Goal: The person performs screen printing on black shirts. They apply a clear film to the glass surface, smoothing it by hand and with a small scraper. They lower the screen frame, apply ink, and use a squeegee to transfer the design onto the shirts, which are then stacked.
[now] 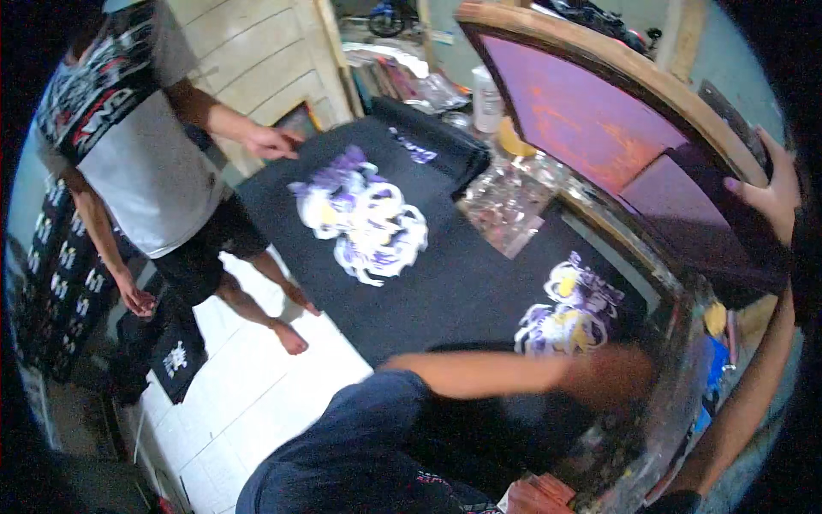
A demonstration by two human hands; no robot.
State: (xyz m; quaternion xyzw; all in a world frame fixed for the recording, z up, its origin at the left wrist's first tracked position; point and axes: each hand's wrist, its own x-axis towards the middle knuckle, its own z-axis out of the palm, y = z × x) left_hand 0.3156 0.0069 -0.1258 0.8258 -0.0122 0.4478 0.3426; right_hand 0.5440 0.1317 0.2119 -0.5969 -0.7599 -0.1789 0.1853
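My right hand [777,190] grips the near side of a raised screen printing frame [591,47], thumb on its inner side. The frame has a wooden rim and purple mesh with orange smears, and stands tilted up at the right. My left arm [488,374] reaches across to the right; my left hand [616,377] is smeared by motion and its fingers cannot be made out. It is over or beside black fabric [591,244] with a white, purple and yellow print [565,313]. Left of that lies a larger black fabric piece [394,317] with a similar print [364,218].
At the left a co-worker [163,163] stands, one hand [274,141] at the large fabric's far edge. Dark printed cloths [68,274] hang behind them. A white cup [487,98], a yellow round thing [514,137] and clear plastic [505,206] are near the frame. White tiles [257,377] cover the floor.
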